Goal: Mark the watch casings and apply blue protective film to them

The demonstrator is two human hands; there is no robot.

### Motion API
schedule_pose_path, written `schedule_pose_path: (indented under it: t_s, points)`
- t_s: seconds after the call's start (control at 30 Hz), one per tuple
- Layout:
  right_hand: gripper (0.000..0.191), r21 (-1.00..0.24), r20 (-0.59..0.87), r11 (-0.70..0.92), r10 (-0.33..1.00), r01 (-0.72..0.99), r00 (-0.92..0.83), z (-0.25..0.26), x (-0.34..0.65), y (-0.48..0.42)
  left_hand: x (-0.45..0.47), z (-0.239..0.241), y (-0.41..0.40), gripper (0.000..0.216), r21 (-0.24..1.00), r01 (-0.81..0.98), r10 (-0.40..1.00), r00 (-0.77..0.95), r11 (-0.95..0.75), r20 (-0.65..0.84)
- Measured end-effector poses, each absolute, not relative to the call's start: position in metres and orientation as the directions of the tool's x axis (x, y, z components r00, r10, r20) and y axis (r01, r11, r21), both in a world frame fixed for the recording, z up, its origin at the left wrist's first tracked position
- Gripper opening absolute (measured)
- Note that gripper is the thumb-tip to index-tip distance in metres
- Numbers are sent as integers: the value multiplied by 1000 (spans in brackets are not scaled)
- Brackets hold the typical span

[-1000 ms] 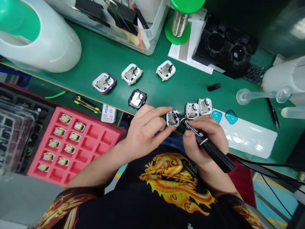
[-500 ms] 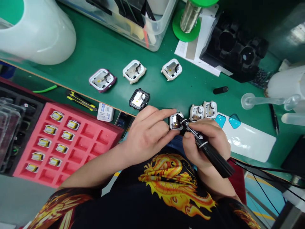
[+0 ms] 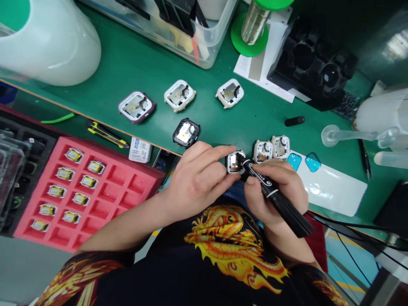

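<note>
My left hand (image 3: 199,176) grips a small white watch case (image 3: 235,163) at the bench's front edge, fingers along its left side. My right hand (image 3: 277,187) is closed round a thick black marker pen (image 3: 280,204), whose tip meets the upper right of the case's open inside. Just right of it sit a white watch case (image 3: 263,151) and another white one (image 3: 281,146). Left of it lies a black watch case (image 3: 186,132). Farther back are a purple case (image 3: 137,107), a cream case (image 3: 180,95) and a second cream case (image 3: 230,93). The marker's black cap (image 3: 295,121) lies apart.
A pink foam tray (image 3: 110,191) with several yellow-wrapped parts stands lower left, near a yellow cutter knife (image 3: 107,136). At the back are a clear bin (image 3: 207,46) and a solder wire spool (image 3: 250,36). A white sheet (image 3: 338,187) with blue films lies right.
Both hands, the watch case and the marker hold almost the same place. Only a slight shift of the view shows at the edges.
</note>
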State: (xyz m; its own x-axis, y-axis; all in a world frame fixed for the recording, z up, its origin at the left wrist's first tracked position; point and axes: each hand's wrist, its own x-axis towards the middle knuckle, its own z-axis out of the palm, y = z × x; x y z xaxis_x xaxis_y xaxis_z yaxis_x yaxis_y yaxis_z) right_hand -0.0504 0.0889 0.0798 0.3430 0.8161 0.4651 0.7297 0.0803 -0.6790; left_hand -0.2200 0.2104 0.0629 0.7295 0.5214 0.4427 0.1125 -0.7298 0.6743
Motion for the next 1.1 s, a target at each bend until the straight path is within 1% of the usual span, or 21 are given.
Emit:
schedule_pose_path:
  t_s: [0.1, 0.27, 0.5, 0.83, 1.1]
  points:
    - [29, -680, 483, 102, 807, 726, 338, 79, -51, 89, -220, 63, 210, 33, 672, 114, 523, 726, -732, 446]
    - [29, -681, 461, 89, 823, 727, 331, 81, -50, 89, -220, 63, 210, 32, 665, 120, 519, 731, -737, 443]
    - [31, -682, 472, 106, 820, 723, 325, 81, -50, 89, -220, 64, 211, 32, 667, 114, 516, 732, -737, 445]
    - [28, -678, 473, 90, 813, 730, 339, 80, -52, 91, -220, 64, 210, 31, 670, 126, 522, 736, -732, 431]
    - [31, -665, 475, 108, 825, 739, 307, 83, -51, 91, -221, 64, 210, 30, 669, 134, 523, 740, -731, 422]
